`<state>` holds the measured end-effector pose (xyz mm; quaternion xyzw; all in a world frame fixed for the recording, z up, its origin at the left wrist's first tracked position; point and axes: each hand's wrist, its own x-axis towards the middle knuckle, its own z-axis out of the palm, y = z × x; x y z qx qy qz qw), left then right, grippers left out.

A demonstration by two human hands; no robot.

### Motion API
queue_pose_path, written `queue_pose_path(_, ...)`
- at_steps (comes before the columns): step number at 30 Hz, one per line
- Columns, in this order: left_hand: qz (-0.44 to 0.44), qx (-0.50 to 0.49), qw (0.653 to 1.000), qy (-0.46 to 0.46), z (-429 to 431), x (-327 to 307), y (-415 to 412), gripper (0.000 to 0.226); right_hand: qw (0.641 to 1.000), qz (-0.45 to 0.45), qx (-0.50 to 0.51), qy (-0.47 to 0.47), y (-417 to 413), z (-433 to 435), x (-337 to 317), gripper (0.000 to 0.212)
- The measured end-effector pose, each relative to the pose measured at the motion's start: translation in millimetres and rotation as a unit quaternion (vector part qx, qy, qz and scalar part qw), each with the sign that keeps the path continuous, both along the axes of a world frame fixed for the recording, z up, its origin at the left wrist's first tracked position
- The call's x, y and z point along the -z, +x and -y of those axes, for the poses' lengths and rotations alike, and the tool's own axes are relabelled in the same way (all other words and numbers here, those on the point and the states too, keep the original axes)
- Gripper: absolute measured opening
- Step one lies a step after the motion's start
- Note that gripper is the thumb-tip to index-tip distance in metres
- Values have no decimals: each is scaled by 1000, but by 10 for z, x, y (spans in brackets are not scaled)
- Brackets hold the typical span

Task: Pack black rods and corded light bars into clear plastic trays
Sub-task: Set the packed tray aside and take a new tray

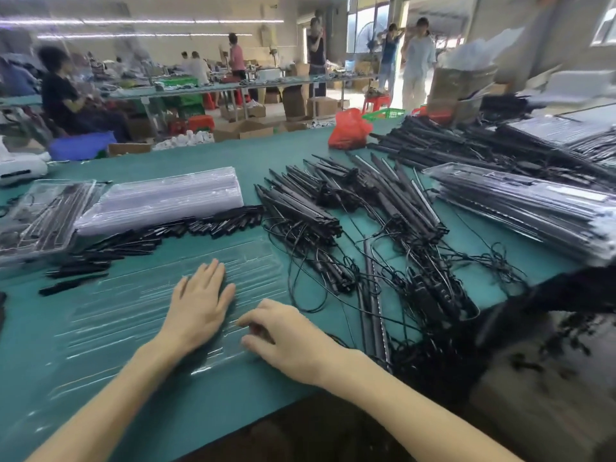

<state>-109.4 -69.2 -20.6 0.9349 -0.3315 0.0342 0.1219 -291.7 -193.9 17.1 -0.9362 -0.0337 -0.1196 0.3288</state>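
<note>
The left hand (200,301) lies flat, fingers straight and spread, pressing on the clear tray (133,311), which sits on the table (206,405) under both hands. The right hand (283,338) has its fingers curled at the tray's near right edge, thumb drawn towards them. Whether they pinch the plastic or only rest on it I cannot tell (blur smears the tips).

The tray looks empty, and its grooves run roughly left to right across the fingers. Just beyond the left fingertips and off to their left lies a row of short black rods (133,243), roughly parallel to the grooves. The left hand is the nearer one for those.

Close to the right of the right fingers, two corded light bars (373,295) lie pointing away from the person, crosswise to the grooves. I judge they would need about a quarter turn to fit. Farther out sit larger heaps of bars (300,211), and beyond the rods a stack of empty trays (160,201).
</note>
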Motion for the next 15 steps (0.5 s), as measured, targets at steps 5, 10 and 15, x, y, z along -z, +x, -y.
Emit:
queue_pose_path(5, -6, -2, 1000, 25, 43, 20, 62, 63, 1000, 12, 3, 9, -11, 204, -176, 34)
queue_pose_path(10, 6, -2, 1000, 10, 38, 56, 68, 63, 991, 83, 106, 17, 12, 712, -549, 34)
queue_pose_path(15, 6, 3, 1000, 2, 39, 48, 49, 65, 910, 50, 366, -189, 16, 1627, -720, 35)
